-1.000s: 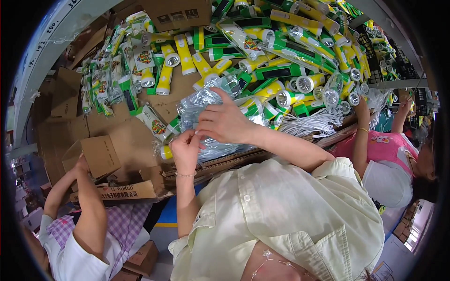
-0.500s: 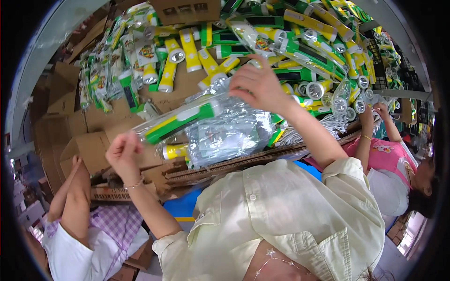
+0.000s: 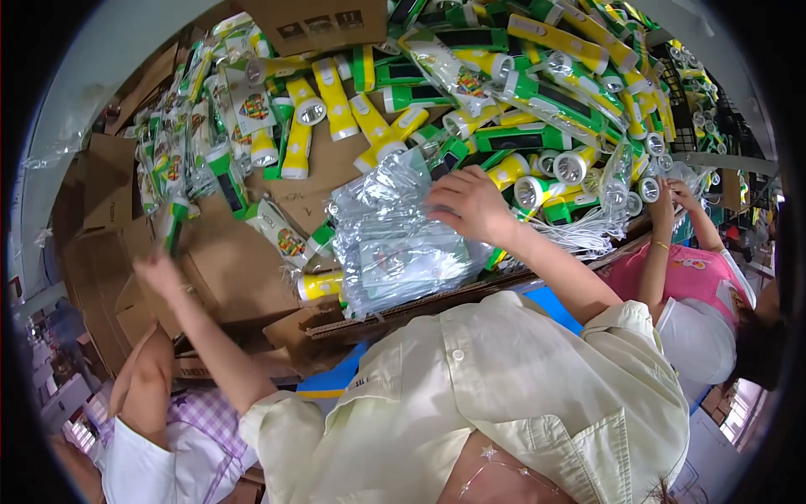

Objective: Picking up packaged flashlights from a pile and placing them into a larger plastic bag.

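My left hand (image 3: 159,273) is stretched out to the left and smeared by motion. Just above it is a blurred green flashlight (image 3: 175,223), apparently in clear wrapping; whether the fingers still touch it, I cannot tell. In front of me lies a pile of clear plastic bags (image 3: 411,260). My right hand (image 3: 474,206) rests at the pile's upper right edge, its fingers slightly bent and apart from the thumb. Part of a yellow flashlight (image 3: 321,286) shows beside the bags. A bagged flashlight with a printed card (image 3: 281,233) lies left of the pile.
Loose yellow and green flashlights (image 3: 336,99) cover the far side, heaped high at right. Bagged ones (image 3: 239,101) gather at far left. White cords (image 3: 579,239) lie right of the bags. Co-workers sit on both sides; one's hands (image 3: 672,195) work at right. A cardboard box (image 3: 319,25) stands at the back.
My left hand has swung left with the bagged green flashlight, which was stretched between both hands before. My right hand has let go of its end and come down onto the bags.
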The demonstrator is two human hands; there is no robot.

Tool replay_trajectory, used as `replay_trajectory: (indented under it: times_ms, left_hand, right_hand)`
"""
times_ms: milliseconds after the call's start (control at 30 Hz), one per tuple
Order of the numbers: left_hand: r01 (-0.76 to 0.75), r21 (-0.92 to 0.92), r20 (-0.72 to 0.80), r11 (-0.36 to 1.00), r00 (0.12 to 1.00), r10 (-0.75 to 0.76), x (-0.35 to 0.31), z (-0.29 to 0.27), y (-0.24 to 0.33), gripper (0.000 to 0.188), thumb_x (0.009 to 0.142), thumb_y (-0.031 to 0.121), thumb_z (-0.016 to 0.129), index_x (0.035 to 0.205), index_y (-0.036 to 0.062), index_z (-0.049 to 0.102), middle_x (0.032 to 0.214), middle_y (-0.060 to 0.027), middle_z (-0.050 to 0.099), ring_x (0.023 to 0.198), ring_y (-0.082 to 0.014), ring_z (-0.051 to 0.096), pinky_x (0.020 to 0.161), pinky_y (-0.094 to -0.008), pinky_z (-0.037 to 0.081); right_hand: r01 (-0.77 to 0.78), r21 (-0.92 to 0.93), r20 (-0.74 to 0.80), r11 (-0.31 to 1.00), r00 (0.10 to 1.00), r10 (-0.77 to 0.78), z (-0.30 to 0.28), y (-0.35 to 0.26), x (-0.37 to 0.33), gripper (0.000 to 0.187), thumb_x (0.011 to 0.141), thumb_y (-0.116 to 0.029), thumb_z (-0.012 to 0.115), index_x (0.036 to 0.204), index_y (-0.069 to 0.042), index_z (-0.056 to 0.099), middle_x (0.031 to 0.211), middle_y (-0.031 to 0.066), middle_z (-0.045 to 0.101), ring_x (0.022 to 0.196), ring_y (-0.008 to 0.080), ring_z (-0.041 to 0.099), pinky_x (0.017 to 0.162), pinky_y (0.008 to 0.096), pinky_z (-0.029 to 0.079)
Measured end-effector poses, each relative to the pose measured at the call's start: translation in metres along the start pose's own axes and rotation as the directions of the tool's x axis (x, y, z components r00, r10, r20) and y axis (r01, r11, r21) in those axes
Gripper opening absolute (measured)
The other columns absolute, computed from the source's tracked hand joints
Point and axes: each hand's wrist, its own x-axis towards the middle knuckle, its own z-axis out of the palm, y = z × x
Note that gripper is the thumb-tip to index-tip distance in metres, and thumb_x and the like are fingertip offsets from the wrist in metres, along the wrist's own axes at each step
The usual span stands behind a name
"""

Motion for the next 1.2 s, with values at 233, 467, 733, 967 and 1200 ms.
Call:
replay_trajectory:
  times_ms: [233,467,733,967,1200]
  left_hand:
    - [-0.142,-0.662,0.675,0.736,0.315,0.667,-0.223,-0.066,0.224,0.033,0.069,0.009,0.07,0.101,0.0063,0.063,0.092,-0.0083,0.061,0.09,-0.0255,0.058,0.073,-0.0342,0.047]
    - [-0.39,-0.51,0.694,0.767,0.341,0.634,-0.268,-0.07,0.251,0.05,0.061,0.015,0.076,0.108,0.0107,0.06,0.106,-0.0068,0.055,0.105,-0.0277,0.048,0.087,-0.0399,0.037]
    - [-0.418,-0.498,0.601,0.76,0.466,0.649,-0.284,-0.07,0.249,0.069,0.059,0.021,0.08,0.12,0.0109,0.051,0.112,-0.0078,0.054,0.107,-0.0289,0.047,0.091,-0.0416,0.035]
    - [-0.505,-0.458,0.496,0.732,0.538,0.682,-0.29,-0.076,0.245,0.056,0.06,0.023,0.079,0.111,0.0112,0.058,0.109,-0.0058,0.055,0.106,-0.0271,0.047,0.091,-0.0425,0.034]
    - [-0.564,-0.582,0.247,0.586,0.564,0.788,-0.281,-0.089,0.255,0.022,0.067,0.018,0.072,0.087,0.0102,0.068,0.091,-0.0024,0.062,0.091,-0.0236,0.054,0.083,-0.0402,0.039]
  right_hand:
    - [-0.013,-0.086,0.031,0.996,0.999,0.016,0.03,-0.036,-0.027,0.029,0.065,-0.028,0.075,0.09,-0.016,0.064,0.091,-0.0006,0.062,0.086,0.018,0.058,0.082,0.0384,0.039]
    - [-0.254,-0.08,-0.083,0.964,0.965,0.247,0.041,-0.04,-0.032,0.029,0.067,-0.023,0.073,0.093,-0.018,0.063,0.093,-0.0005,0.057,0.094,0.0201,0.055,0.08,0.0411,0.038]
    - [-0.241,-0.09,-0.061,0.966,0.97,0.236,0.057,-0.033,-0.021,0.021,0.065,-0.025,0.073,0.082,-0.017,0.063,0.09,-0.0006,0.059,0.094,0.0194,0.055,0.087,0.041,0.035]
    - [-0.114,-0.06,-0.151,0.992,0.983,0.104,0.055,-0.033,-0.022,0.016,0.065,-0.021,0.073,0.077,-0.014,0.064,0.079,0.0001,0.063,0.084,0.0209,0.06,0.089,0.0401,0.037]
    - [0.144,0.09,-0.295,0.986,0.949,-0.112,0.03,-0.037,-0.026,0.007,0.07,-0.016,0.069,0.076,-0.015,0.065,0.075,-0.0016,0.063,0.075,0.0187,0.061,0.085,0.0371,0.042]
